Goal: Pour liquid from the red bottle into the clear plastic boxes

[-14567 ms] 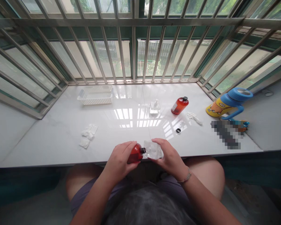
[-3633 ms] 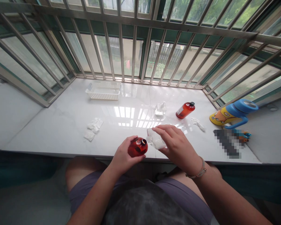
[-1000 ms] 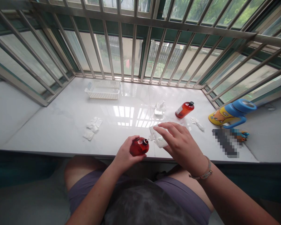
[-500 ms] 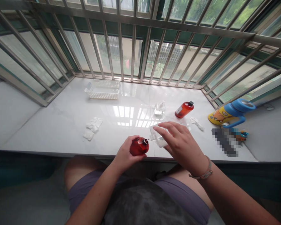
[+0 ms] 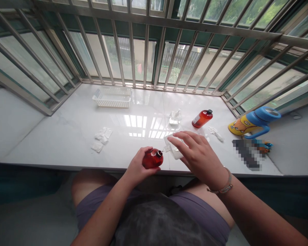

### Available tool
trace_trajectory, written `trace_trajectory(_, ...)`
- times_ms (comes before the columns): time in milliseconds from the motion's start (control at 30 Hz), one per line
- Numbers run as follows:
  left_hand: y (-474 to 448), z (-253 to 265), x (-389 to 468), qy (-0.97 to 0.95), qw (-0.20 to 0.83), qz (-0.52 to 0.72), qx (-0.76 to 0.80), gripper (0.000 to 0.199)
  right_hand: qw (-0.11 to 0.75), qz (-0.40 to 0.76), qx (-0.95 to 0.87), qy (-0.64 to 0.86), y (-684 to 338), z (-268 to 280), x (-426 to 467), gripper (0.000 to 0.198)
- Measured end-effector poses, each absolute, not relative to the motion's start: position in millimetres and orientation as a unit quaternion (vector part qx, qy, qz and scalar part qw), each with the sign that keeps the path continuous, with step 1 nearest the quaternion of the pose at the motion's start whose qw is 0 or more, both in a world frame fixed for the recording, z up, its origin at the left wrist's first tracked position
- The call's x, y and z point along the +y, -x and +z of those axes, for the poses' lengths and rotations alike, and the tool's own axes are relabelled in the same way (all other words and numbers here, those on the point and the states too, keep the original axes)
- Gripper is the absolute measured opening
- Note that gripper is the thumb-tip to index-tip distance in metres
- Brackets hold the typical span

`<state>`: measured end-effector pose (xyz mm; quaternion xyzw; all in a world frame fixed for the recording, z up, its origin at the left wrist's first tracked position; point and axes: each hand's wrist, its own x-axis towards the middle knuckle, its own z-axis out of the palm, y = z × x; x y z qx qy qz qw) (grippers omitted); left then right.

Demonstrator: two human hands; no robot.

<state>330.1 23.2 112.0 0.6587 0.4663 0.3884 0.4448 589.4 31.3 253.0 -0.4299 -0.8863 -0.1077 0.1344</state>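
Presently, the left hand (image 5: 138,165) holds the red bottle (image 5: 151,161); its fingers are clamped around the body of this bottle, which sits between the thumb on the near side and the other fingers on the far side; the dark neck is left free and leans toward the right. The right hand (image 5: 199,152) keeps the clear bottle (image 5: 176,152) in a tilted position; its fingers are closed over the upper side, spread a little from one another, while the thumb is mostly hidden underneath; the mouth of the clear bottle points left, just beside the mouth of the red one; both are held above the front edge of the bench (image 5: 66,140), near a second red bottle (image 5: 202,119) with a black cap.
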Motion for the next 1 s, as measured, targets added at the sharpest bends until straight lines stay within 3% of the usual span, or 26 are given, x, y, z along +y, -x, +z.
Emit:
trace_trajectory(233, -330.9, 112.0, 23.4, -0.658, 0.448, 0.393, 0.461, 0.08, 0.138, -0.104, -0.887, 0.429, -589.8, 253.5, 31.5, 0.062)
trace_trajectory(1000, -331.9, 113.6, 24.6, -0.662, 0.444, 0.391, 0.46, 0.08, 0.128, -0.129, -0.893, 0.412, -590.4, 251.7, 33.1, 0.057)
